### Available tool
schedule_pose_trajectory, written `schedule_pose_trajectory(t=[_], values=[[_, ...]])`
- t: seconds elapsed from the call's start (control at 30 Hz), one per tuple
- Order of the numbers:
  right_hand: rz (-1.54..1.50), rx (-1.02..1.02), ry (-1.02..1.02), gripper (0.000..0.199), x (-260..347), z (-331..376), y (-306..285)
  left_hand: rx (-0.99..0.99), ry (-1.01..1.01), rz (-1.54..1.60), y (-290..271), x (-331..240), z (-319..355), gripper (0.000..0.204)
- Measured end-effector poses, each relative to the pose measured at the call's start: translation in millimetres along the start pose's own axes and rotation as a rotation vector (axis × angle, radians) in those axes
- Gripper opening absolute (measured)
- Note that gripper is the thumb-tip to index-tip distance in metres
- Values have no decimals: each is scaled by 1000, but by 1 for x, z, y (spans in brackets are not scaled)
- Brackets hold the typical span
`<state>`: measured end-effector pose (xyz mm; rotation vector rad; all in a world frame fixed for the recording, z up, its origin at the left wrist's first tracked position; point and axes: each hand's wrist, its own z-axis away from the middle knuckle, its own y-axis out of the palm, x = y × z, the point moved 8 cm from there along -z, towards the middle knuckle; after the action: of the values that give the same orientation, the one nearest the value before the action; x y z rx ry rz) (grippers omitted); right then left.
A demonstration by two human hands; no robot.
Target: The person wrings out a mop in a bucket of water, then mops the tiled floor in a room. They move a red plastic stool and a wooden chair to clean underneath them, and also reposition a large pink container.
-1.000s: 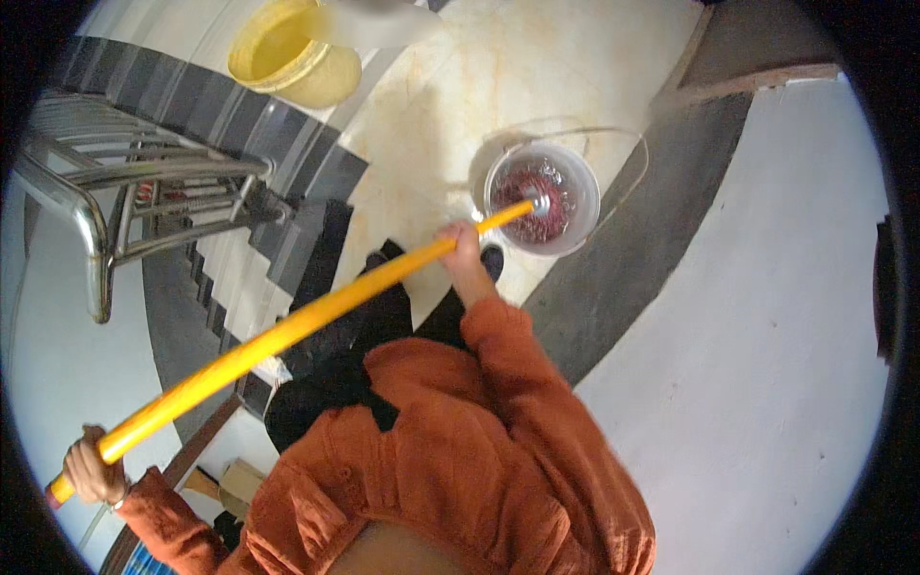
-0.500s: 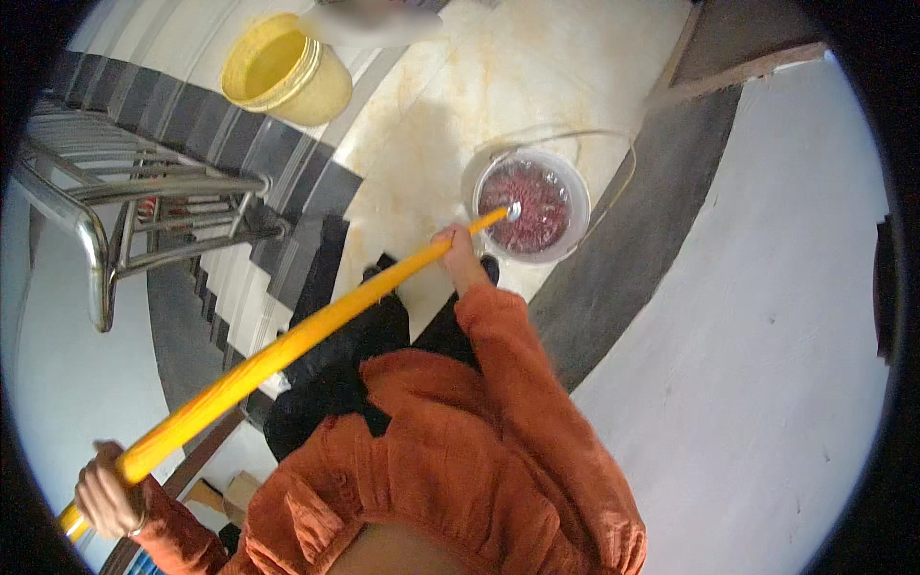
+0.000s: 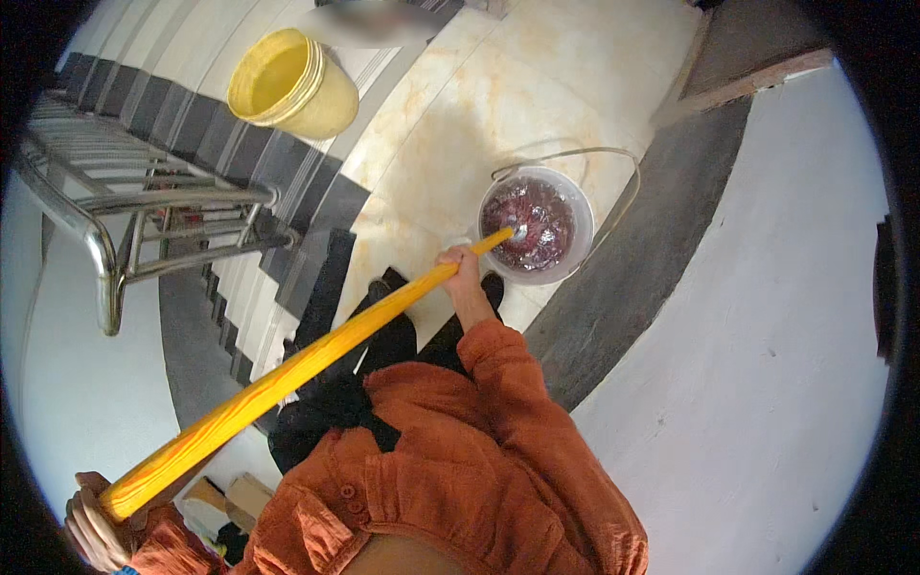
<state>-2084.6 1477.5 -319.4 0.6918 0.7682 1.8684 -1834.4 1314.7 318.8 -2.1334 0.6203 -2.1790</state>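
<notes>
A mop with a long yellow handle (image 3: 287,383) slants across the view, low at the left and higher toward the middle. Its reddish-purple head (image 3: 533,213) sits in the water of a white bucket (image 3: 579,251), where the strands are hard to make out. My right hand (image 3: 464,272) is closed round the handle's lower part, close to the bucket's rim. At the lower left, my left hand (image 3: 96,532) wraps the handle's upper end. The bucket's wire handle (image 3: 628,158) is tipped over to its far right side.
A yellow bucket (image 3: 335,101) stands farther off on the striped dark and light mat (image 3: 220,153). To the left is a shiny metal rack (image 3: 201,199). A pale wall with a dark lower band (image 3: 623,316) curves along the right. My feet are just short of the white bucket.
My left hand has slid lower and left with the handle's upper end. The water's surface and the mop head look shifted. The whole view has tilted slightly, so the buckets appear lower.
</notes>
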Motion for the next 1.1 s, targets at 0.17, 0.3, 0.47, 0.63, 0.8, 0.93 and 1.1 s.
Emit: schedule_pose_trajectory(t=[0.17, 0.3, 0.47, 0.63, 0.8, 0.93, 1.1], values=[[-249, 50, 198, 22, -28, -8, -31, -59, 44, -42, -1, -4, 3, 9], [-252, -76, 176, 19, -25, 27, -16, -169, -113, -5, 24, 0, 37, 10], [-200, -254, 74, 21, -21, -9, -50, -456, -26, 39, 45, 20, 57, 14], [-191, -273, 106, 20, -63, 14, -4, 398, -398, 391, 153, 66, 80, 19], [-151, -435, 32, 20, -87, 57, 20, 365, -74, 819, 159, -92, -17, 29], [-254, -404, 40, 17, -115, 93, 44, 368, 152, 865, 125, -159, -75, 24], [-244, -380, 84, 13, -112, 125, 62, 418, 179, 924, 103, -225, -94, 21]])
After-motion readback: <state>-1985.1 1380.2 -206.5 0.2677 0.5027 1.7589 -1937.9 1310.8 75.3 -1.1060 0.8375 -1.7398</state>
